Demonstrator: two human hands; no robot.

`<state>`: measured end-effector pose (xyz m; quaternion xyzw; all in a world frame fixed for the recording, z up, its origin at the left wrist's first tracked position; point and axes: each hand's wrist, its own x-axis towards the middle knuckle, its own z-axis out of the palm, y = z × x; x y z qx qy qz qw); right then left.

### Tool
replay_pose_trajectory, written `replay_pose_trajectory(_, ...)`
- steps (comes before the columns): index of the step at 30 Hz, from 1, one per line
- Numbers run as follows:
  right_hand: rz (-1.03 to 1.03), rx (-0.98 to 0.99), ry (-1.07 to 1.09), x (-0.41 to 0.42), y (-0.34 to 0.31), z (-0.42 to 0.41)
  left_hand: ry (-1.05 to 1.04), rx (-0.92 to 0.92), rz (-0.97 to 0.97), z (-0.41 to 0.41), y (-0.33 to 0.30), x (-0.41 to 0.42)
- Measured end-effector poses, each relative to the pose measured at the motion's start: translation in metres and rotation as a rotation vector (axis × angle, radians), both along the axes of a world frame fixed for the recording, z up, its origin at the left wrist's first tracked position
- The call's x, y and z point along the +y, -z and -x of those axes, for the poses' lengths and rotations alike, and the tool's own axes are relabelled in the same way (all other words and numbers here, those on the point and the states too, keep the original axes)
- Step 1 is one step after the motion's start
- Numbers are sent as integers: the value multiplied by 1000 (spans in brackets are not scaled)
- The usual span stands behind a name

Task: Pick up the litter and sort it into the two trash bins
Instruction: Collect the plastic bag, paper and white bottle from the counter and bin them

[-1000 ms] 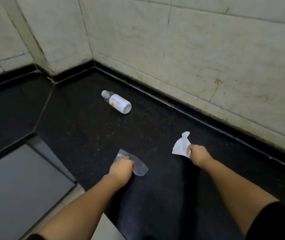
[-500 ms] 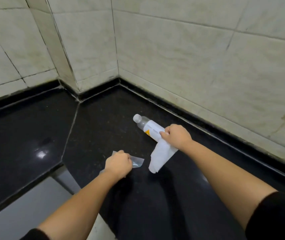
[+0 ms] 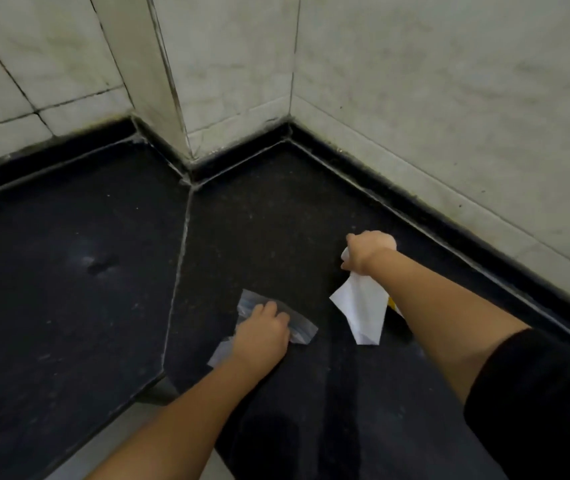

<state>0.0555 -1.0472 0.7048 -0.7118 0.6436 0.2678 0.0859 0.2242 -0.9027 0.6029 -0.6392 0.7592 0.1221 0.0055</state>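
My left hand [image 3: 262,332] is closed on a crumpled clear plastic wrapper [image 3: 299,329], low over the black floor. My right hand [image 3: 370,249] is closed farther right, near the wall's base. A white paper sheet [image 3: 361,308] hangs down from its fist. Beside the paper, under my forearm, shows a sliver of the white bottle [image 3: 393,303] with its yellow mark. The rest of the bottle is hidden, and it seems held together with the paper. Neither trash bin is in view.
Pale tiled walls [image 3: 449,98] meet in a corner ahead, with a jutting pillar [image 3: 158,81] to its left. A black skirting runs along their base. The dark stone floor [image 3: 68,289] has pale joints; a lighter grey slab [image 3: 127,441] lies at the bottom left.
My right hand, holding the paper, reached the bottle and closed on it; the bottle no longer lies on the floor. The view swung toward the corner. My left hand kept the wrapper.
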Motion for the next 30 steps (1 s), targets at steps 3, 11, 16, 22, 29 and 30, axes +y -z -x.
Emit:
replay_pose_trajectory(3,-12,1,-28,-2,-1,-2,23,3,111,1,-2,-1)
replay_pose_trajectory(11,201,-76,-98,21,-48,11,-39,-117,-247,6,-28,-8)
replay_pose_trajectory(16,381,-165,-84,61,-89,56,-191,-144,-247,20,-57,26)
replay_pose_trajectory(22,351,-597,142,146,-95,112,-383,-50,-99,58,-97,127)
replay_pose_trajectory(29,150,-808,-4,279,-71,91,-633,-31,-103,77,-104,304)
replay_pose_trajectory(30,117,-809,-52,297,-69,78,-696,-25,-103,71,-105,332)
